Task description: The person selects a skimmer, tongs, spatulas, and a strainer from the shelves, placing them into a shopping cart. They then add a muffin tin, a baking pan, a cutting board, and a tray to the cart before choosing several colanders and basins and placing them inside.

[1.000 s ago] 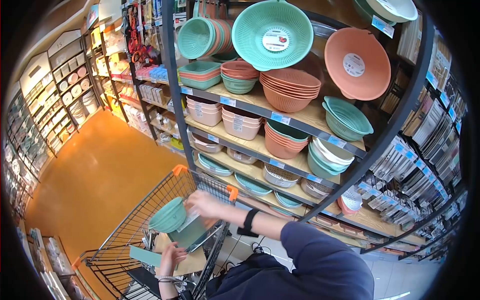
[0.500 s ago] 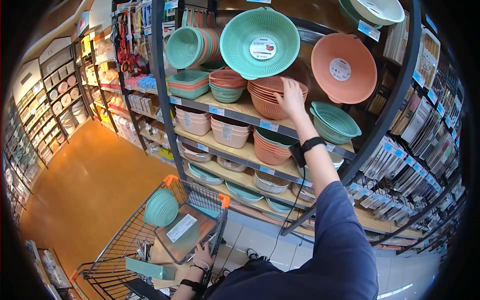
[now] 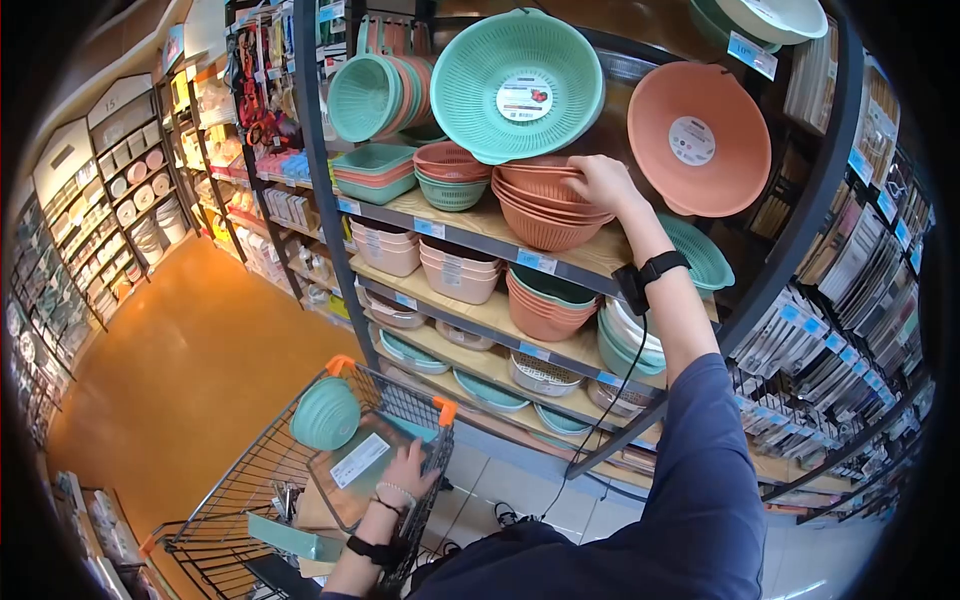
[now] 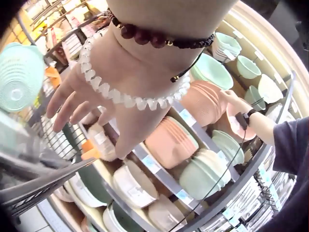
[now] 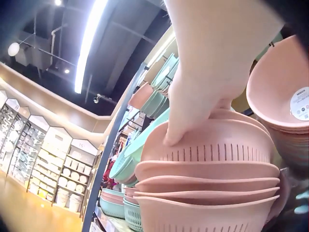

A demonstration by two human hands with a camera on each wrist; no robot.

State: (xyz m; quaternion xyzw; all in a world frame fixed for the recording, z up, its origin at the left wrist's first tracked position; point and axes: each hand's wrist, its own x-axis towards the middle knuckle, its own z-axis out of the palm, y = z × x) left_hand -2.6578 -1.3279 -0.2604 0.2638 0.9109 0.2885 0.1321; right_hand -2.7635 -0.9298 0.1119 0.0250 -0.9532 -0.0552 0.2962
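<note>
My right hand [image 3: 605, 185] grips the rim of the top pink colander [image 5: 212, 140] of a nested stack [image 3: 545, 220] on the upper shelf. This top one tilts up from the others, its thumb side showing in the right wrist view. My left hand [image 3: 408, 475], fingers loosely spread, is over the near side of the shopping cart [image 3: 340, 364], beside a rectangular tray-like item [image 3: 325, 470] with a white label [image 3: 360, 459]. A teal colander [image 3: 326, 413] leans in the cart's far left corner, and a flat teal box [image 3: 295, 537] lies nearer.
A big mint colander [image 3: 517, 85] and a big pink one [image 3: 699, 140] stand on display above the stack. Teal baskets [image 3: 375, 172] and pink tubs [image 3: 458, 270] fill the shelves. A dark upright post [image 3: 320, 170] edges the rack; a thin cable hangs from my right wrist.
My right hand has gone from the cart up to the pink stack, and its top colander now tilts. My left hand has shifted right in the cart. The teal colander there leans more upright.
</note>
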